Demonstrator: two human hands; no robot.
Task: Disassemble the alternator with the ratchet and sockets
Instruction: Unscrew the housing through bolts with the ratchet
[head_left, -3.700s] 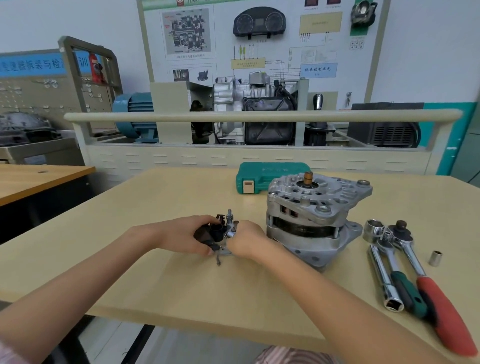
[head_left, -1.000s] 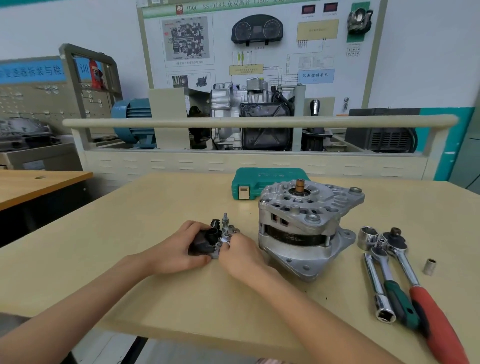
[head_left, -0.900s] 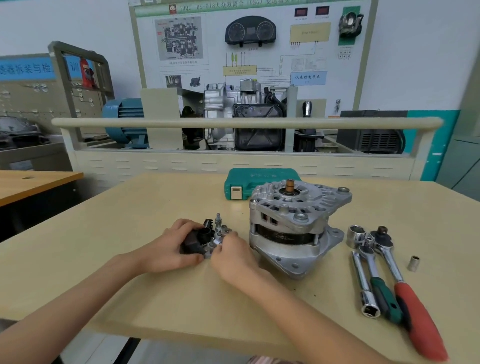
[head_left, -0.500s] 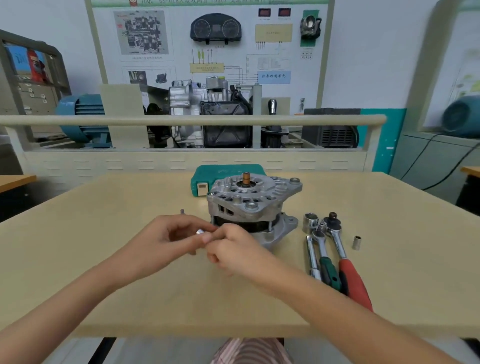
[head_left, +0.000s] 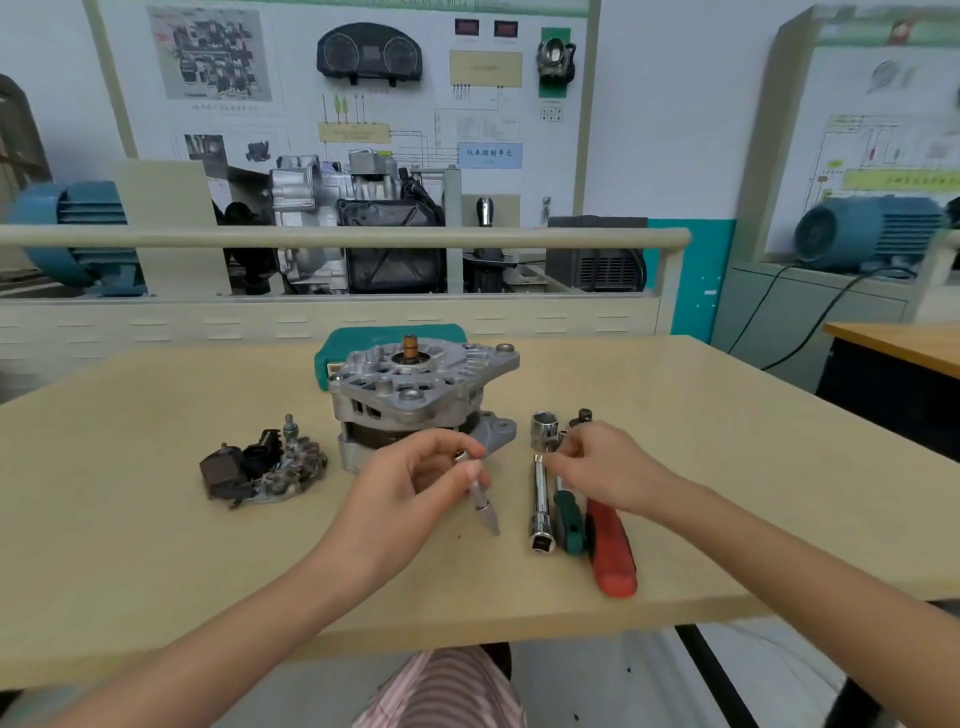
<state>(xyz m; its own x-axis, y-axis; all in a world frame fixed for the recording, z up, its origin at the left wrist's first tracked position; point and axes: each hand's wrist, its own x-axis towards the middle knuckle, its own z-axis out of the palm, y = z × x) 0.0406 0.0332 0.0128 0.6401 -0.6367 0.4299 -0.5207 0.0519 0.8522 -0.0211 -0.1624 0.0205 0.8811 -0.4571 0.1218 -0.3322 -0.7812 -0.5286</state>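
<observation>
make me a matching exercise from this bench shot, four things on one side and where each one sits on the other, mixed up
Things:
1. rectifier part
2. long bolt
3. green case
4. red-handled ratchet

Places:
A. behind the alternator
B. pinched in the left hand
C. on the table, left of the alternator
D. on the table below the right hand

Pairs: 1-C, 2-B, 3-A, 4-D

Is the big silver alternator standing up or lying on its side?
Standing up. The alternator sits on the table with its brown shaft end pointing up on top.
</observation>
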